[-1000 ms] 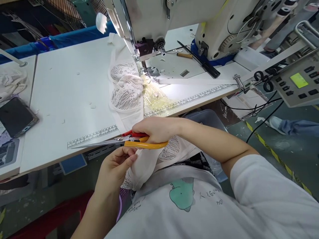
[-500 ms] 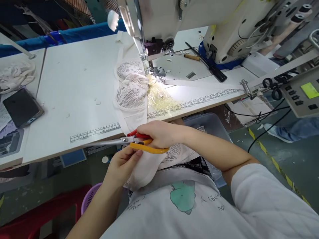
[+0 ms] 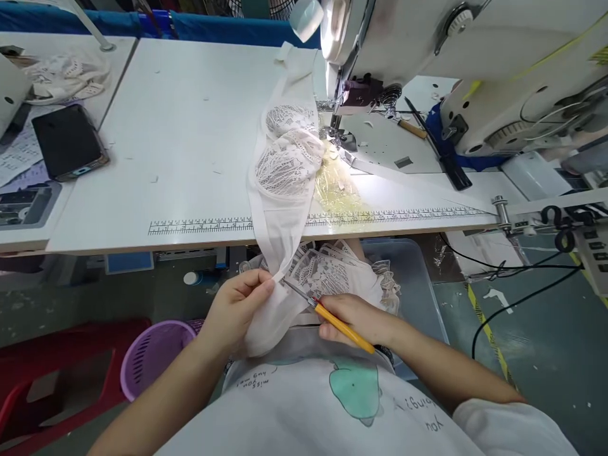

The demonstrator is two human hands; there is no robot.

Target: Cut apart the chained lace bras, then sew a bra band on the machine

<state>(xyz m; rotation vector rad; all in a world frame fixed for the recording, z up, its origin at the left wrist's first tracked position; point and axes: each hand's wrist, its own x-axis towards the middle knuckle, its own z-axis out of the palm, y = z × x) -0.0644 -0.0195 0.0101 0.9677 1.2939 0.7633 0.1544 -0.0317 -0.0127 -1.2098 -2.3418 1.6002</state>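
— Hands first: what is the left hand [image 3: 240,304] doing?
— Pinching the white lace garment [image 3: 285,164] that is trailing off the desk [image 3: 180,126] above it.
— And the right hand [image 3: 354,316]?
— Gripping yellow-handled scissors [image 3: 327,316], tips touching the fabric just beside the left fingers.

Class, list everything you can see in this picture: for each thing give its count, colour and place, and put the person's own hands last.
sewing machine: one, cream, top right on the table
table: one, white, ruler along its front edge
lace garment: one, white, from the needle down over the table edge
phone: one, black, far left
lace pile: one, white, top left
basket: one, purple, on the floor lower left
bin: one, clear, under the table
snips: one, yellow handle
left hand: pinches the garment's edge
right hand: holds the snips, tip at the fabric
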